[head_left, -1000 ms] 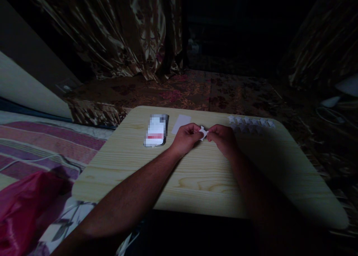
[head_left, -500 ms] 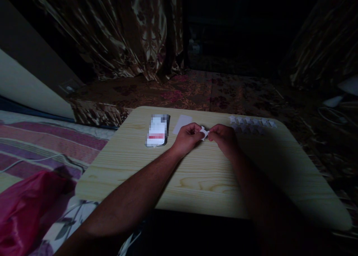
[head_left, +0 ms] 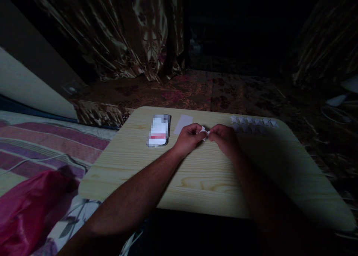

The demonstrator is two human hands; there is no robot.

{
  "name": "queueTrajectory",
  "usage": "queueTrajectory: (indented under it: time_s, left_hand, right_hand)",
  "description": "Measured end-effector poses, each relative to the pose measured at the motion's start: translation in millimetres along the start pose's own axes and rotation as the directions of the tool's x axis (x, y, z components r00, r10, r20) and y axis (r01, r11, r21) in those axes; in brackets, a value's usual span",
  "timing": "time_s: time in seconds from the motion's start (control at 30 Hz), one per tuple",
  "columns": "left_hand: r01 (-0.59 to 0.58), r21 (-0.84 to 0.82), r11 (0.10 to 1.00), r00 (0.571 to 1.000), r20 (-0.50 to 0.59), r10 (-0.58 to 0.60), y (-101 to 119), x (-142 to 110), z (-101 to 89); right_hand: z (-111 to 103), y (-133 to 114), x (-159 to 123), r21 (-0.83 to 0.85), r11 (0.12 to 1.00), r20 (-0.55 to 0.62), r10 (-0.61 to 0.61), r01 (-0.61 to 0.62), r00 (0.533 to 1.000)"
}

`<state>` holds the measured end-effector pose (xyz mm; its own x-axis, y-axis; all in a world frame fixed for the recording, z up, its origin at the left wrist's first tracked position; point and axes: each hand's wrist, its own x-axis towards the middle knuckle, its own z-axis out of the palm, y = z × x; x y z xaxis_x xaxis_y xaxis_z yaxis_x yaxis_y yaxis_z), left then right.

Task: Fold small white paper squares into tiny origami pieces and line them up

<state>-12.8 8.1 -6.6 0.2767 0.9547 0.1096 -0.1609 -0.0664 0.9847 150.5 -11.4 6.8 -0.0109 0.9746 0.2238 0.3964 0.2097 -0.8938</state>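
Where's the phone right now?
In the head view, the phone lies on the left part of the wooden table, just left of the flat pale paper and beyond the left forearm.

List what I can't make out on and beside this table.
White piece, head view: partly covered by the left hand and right hand.
Phone screen, head view: pixelated.
Small white shapes, head view: folds too small, dim.
Pink item, head view: cut off by left edge.
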Motion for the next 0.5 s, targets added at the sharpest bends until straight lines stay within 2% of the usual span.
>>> queueTrajectory:
  time_s: [0.5]
  left_hand:
    - [0.016, -0.016, 1.0, 1.0, 0.004, -0.016, -0.2, -0.2, 0.4]
  right_hand:
    - [1.2, 4.0, -1.4, 0.031, 0.999, 0.046, -0.035, 0.034, 0.998]
